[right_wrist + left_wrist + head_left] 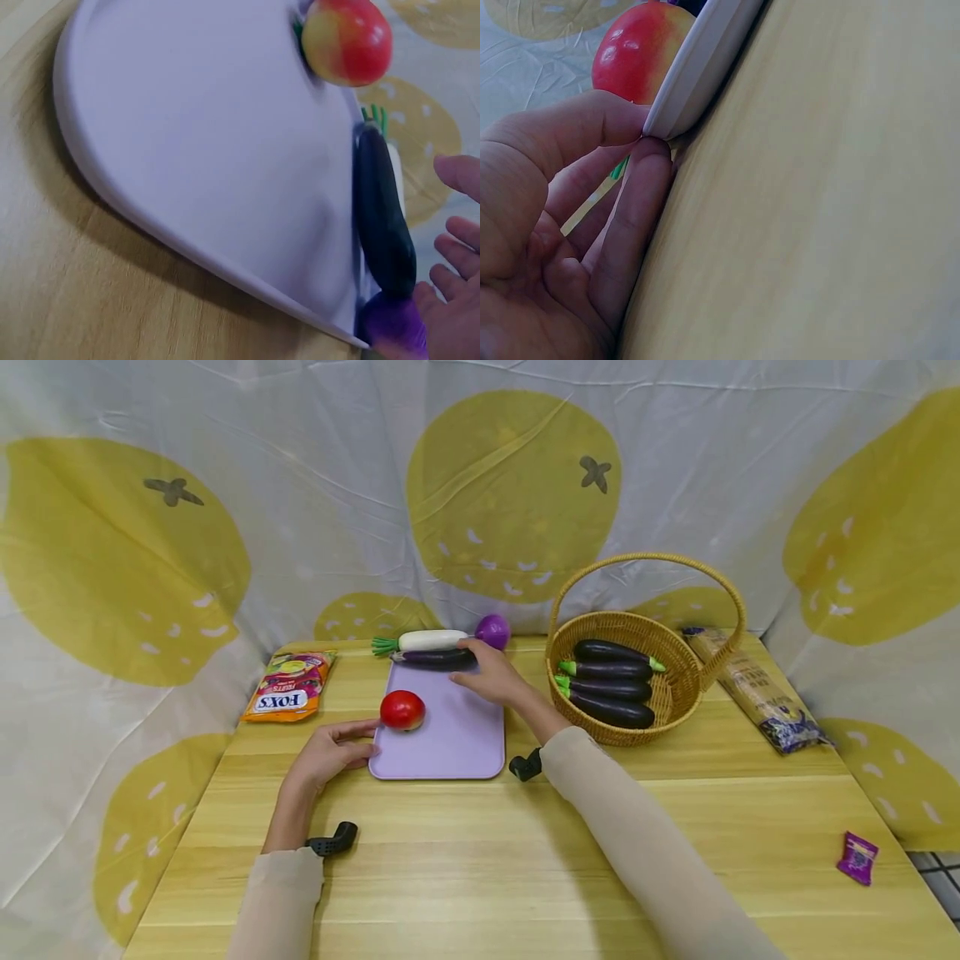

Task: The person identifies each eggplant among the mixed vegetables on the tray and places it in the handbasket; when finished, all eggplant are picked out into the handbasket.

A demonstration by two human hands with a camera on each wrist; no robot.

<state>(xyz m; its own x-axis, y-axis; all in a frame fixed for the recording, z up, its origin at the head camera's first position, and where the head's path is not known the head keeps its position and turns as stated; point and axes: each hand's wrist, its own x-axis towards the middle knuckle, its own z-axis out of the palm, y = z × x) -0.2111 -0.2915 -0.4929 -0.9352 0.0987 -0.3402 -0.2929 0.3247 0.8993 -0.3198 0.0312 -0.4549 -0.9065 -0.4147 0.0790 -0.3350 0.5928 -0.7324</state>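
Observation:
A lilac tray [442, 752] lies on the table with a round red-and-yellow fruit [402, 710] near its left edge. My left hand [333, 752] pinches the tray's left rim between thumb and finger, seen close in the left wrist view. Across the tray's far edge rests a dark eggplant [433, 659]. A white radish [431, 641] with green leaves lies behind it, and a purple onion-like ball [492, 632] sits at its right end. My right hand [491, 673] reaches over the tray's far right corner beside the eggplant, fingers extended and apart from it in the right wrist view.
A wicker basket [558, 693] with a tall handle holds several eggplants [611, 689] to the right. Behind it lies a long printed packet [757, 689]. An orange candy bag [289, 687] lies at the left, a small purple wrapped sweet [857, 858] at the right. A curtain [330, 485] hangs behind.

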